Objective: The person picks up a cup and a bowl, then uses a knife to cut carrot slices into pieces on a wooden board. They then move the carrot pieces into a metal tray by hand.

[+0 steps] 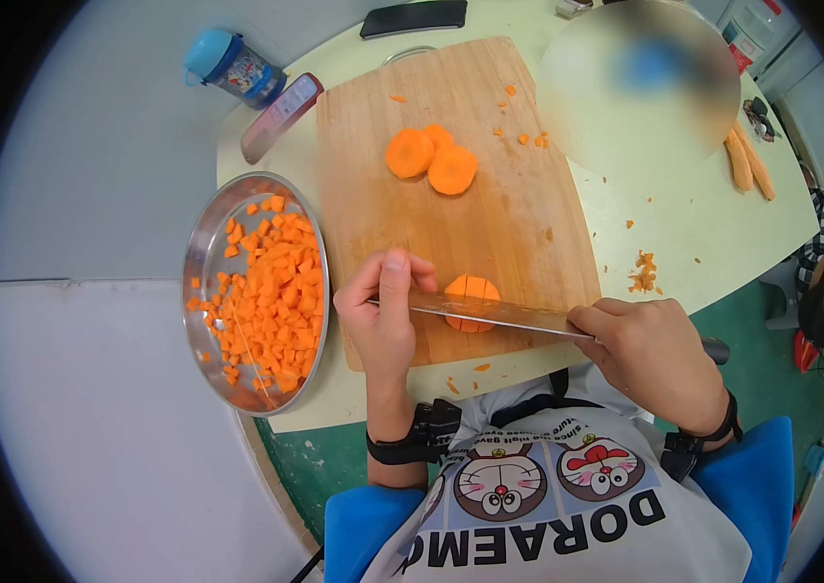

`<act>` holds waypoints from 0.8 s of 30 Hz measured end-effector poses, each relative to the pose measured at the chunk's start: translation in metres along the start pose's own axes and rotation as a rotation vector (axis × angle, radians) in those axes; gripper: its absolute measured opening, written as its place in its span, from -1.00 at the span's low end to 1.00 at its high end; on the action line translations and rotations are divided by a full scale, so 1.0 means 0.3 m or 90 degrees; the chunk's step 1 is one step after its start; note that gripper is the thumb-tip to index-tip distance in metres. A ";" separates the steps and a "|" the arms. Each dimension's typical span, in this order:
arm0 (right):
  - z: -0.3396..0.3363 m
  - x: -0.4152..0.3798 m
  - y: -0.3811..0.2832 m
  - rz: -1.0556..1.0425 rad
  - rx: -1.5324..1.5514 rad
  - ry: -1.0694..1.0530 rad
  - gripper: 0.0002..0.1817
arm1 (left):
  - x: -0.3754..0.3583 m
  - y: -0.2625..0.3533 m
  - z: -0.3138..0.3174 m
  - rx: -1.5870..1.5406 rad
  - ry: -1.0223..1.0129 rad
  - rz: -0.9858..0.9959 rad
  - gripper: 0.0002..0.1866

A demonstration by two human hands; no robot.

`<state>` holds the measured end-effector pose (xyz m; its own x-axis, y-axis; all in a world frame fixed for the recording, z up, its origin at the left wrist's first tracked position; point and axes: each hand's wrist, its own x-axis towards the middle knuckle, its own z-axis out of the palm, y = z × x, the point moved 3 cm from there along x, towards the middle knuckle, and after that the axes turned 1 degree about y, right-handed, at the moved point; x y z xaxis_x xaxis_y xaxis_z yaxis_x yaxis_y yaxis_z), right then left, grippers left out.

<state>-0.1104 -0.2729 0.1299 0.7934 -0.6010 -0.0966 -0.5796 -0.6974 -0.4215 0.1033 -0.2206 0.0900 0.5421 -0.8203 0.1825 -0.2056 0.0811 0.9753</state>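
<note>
My right hand (650, 340) is closed round the dark handle of a kitchen knife (528, 317). The blade lies across a round carrot slice (471, 288) near the front edge of the wooden cutting board (363, 214). Cut lines run through that slice, and its pieces still sit together. At the tip end of the blade, my left hand (385, 309) is closed with its thumb along the near side, gripping the knife there. Farther up the board, three thick carrot rounds (411, 154) lie in an overlapping group.
A metal tray (200, 228) of diced carrot stands left of the board. A blue-capped bottle (242, 73), a pinkish case (282, 119) and a black phone (414, 17) are beyond it. Carrot scraps (643, 272) and peeled carrots (744, 160) lie to the right. A blurred round patch covers the upper right.
</note>
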 end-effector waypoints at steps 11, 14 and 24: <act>-0.018 0.024 -0.010 0.008 -0.026 -0.037 -0.86 | -0.001 -0.025 0.009 -0.094 0.072 -0.074 -0.62; -0.019 0.031 -0.007 0.012 -0.033 -0.054 -0.85 | 0.002 -0.027 0.011 -0.104 0.087 -0.080 -0.66; -0.020 0.046 -0.002 0.005 -0.006 -0.100 -0.84 | 0.001 -0.029 0.004 -0.056 0.052 -0.072 -0.63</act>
<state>-0.1003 -0.2832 0.1342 0.8075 -0.5390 -0.2395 -0.5872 -0.6967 -0.4120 0.1044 -0.2223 0.0813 0.6225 -0.7788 0.0776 -0.0695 0.0437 0.9966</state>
